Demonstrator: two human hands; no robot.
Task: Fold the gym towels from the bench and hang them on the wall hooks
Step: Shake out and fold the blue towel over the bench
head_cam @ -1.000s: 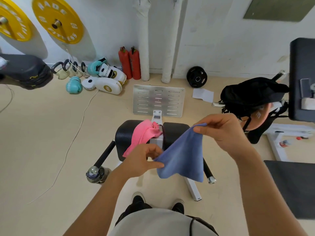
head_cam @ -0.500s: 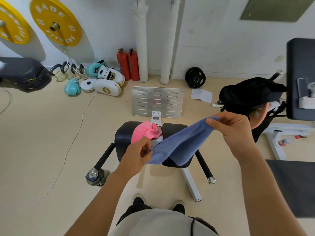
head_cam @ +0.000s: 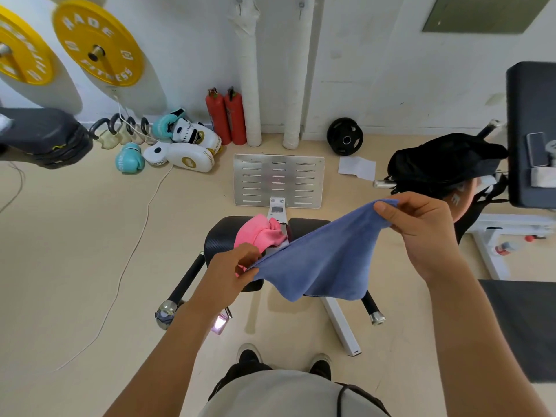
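Floor: we stand on smooth beige floor (head_cam: 75,251), wide and bare on our left; a dark mat (head_cam: 523,326) edges our right.
Table: black padded table (head_cam: 222,239) on a white frame, just ahead of our feet.
Blue towel: soft, napped blue towel (head_cam: 325,266) stretched in the air between our hands above the table, its lower edge sagging.
Left hand: our left hand (head_cam: 231,272) pinches the lower corner.
Right hand: our right hand (head_cam: 421,230) pinches the upper corner, raised higher.
Pink towel: crumpled pink towel (head_cam: 258,233) lies on the table.
Wall: white wall (head_cam: 376,70) with two wrapped pipes (head_cam: 249,85).
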